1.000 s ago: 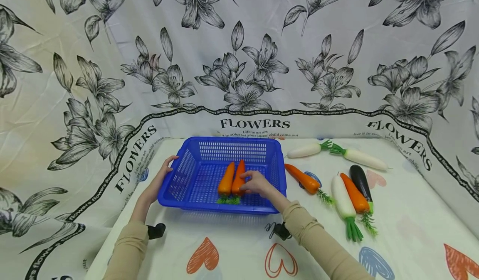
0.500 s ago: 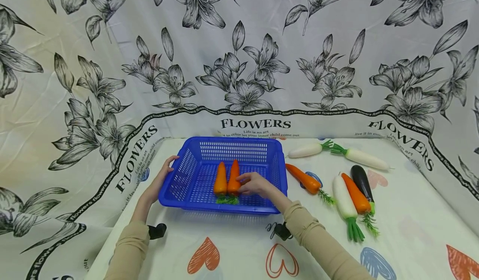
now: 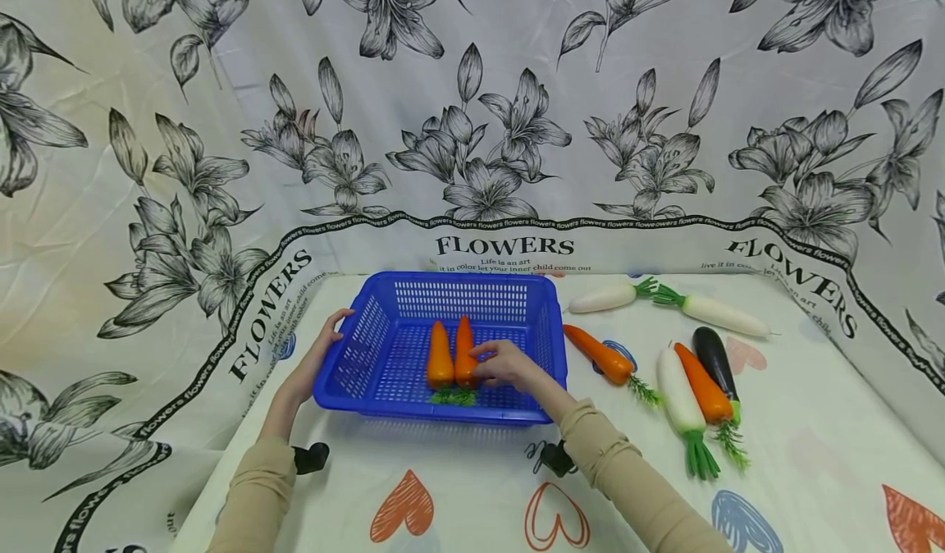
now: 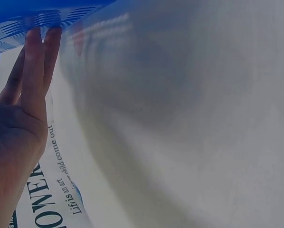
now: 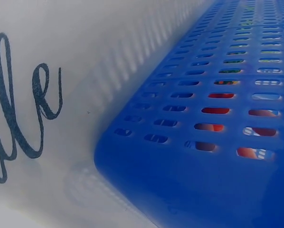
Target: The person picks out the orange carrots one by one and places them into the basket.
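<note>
Two orange carrots with green leafy tops lie side by side in a blue plastic basket in the head view. My right hand reaches over the basket's near right side and holds the right-hand carrot near its leafy end, fingers and thumb bent at its side. At the basket's left side, my left hand rests against the wall. In the left wrist view, that hand's straight fingers touch the slotted wall from outside. The basket wall hides my right hand's fingers in the right wrist view.
To the right of the basket lie a carrot, another carrot, a white radish and an eggplant. Further back are two more radishes, one beside the basket. A flower-printed curtain hangs behind the table.
Both carrots in the basket have shifted left and straightened, then moved slightly back to the right, with my right hand staying on the right-hand one. My left hand has kept its place.
</note>
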Tool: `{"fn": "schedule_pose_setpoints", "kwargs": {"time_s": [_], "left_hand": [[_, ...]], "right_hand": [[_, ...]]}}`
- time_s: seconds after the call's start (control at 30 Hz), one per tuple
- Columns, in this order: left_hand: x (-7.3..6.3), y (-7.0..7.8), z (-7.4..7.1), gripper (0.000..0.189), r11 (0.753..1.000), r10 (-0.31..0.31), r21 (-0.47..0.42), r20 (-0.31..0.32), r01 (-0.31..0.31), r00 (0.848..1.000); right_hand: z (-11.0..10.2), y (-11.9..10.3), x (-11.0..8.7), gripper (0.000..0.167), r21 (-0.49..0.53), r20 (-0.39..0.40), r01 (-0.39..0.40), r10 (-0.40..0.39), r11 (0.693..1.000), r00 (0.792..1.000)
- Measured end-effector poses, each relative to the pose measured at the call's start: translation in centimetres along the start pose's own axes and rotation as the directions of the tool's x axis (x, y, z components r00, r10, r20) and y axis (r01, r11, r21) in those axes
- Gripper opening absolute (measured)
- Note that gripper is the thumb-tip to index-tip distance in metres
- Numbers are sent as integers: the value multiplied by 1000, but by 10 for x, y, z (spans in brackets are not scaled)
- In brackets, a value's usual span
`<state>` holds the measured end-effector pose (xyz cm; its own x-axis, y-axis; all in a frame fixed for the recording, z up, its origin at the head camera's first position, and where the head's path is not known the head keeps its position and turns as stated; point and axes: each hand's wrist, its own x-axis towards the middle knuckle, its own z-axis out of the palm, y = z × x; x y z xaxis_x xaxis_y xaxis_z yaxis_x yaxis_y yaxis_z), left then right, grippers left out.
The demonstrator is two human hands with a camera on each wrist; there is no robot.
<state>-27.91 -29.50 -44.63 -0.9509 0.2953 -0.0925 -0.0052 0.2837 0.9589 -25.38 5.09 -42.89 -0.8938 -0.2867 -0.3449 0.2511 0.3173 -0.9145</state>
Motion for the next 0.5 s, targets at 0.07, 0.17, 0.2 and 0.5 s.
{"fn": "schedule_pose_setpoints", "kwargs": {"time_s": [0.07, 0.17, 0.2, 0.5], "left_hand": [[-2, 4, 1, 48, 1000, 2, 4, 1, -2, 1000], [-7, 14, 4, 48, 1000, 3, -3, 9, -3, 1000], [-9, 18, 5, 47, 1000, 2, -4, 12, -2, 1000], [4, -12, -6, 49, 993, 116, -29, 70, -115, 991]], "right_hand": [[0, 0, 0, 39, -17, -10, 0, -1, 1000, 1000], [0, -1, 0, 38, -33, -22, -3, 2, 999, 1000], [0, -1, -1, 38, -37, -29, -4, 3, 999, 1000], [-1, -4, -3, 38, -28, -81, -13, 10, 1000, 997]]}}
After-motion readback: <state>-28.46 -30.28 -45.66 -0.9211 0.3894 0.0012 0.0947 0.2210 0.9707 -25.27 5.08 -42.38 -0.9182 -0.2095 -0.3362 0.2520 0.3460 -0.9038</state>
